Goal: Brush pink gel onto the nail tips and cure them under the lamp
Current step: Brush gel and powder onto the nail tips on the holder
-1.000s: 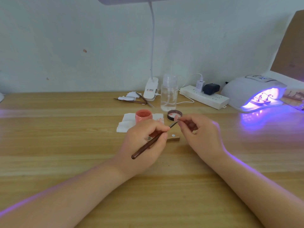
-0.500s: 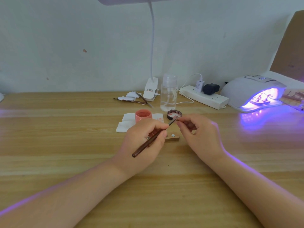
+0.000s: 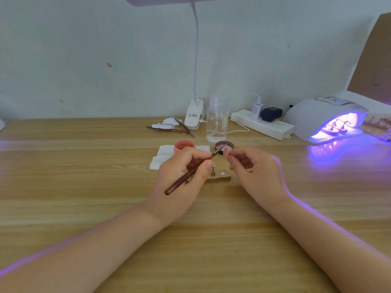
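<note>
Two hands work at frame centre over the table (image 3: 63, 166). Left of centre, the open pink gel pot (image 3: 183, 145) stands on a white pad (image 3: 160, 157); a careless wrist could tip it. The left hand (image 3: 182, 178) grips the brush (image 3: 190, 174), bristles aimed right at a nail tip (image 3: 226, 151) pinched by the right hand (image 3: 254, 174). Risk: excess gel floods the tip's edge or smears onto the pinching fingers. The small wooden stand (image 3: 220, 177) below the hands could be knocked. At far right, the curing lamp (image 3: 323, 115) glows violet over tips already mounted inside; stray light reaching the loaded brush could harden the gel early.
</note>
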`<state>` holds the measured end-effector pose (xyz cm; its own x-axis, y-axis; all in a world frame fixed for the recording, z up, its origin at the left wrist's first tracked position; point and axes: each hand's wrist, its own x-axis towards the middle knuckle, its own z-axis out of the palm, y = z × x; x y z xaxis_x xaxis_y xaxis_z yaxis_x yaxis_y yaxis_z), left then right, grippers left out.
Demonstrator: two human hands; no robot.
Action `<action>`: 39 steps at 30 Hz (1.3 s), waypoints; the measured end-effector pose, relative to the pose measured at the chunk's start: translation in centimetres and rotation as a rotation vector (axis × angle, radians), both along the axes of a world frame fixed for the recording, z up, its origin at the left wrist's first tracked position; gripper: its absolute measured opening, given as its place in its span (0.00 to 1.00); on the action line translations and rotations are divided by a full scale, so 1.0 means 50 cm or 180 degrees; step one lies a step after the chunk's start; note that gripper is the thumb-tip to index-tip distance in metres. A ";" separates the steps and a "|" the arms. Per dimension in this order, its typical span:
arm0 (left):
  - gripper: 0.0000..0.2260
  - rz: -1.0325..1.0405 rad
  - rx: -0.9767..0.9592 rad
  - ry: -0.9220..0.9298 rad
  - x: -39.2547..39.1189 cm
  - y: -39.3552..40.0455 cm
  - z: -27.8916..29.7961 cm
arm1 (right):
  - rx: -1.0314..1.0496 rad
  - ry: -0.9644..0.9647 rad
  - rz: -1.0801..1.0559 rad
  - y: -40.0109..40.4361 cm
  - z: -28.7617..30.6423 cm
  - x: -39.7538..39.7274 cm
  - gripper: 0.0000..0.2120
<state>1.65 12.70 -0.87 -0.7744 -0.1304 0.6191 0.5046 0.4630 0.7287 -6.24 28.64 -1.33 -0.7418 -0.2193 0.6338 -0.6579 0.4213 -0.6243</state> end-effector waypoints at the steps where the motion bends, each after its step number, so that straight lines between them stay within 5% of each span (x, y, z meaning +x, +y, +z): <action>1: 0.06 0.0028 -0.0039 0.0027 0.000 0.000 0.000 | 0.0001 -0.0006 0.0016 0.000 0.001 0.000 0.02; 9: 0.07 -0.0006 -0.0505 0.0439 0.010 0.003 0.006 | -0.0250 -0.0135 0.0145 0.000 0.001 0.001 0.05; 39: 0.08 -0.0368 0.0675 0.0070 -0.006 0.003 -0.005 | -0.0536 -0.0276 0.0474 -0.004 0.005 0.010 0.11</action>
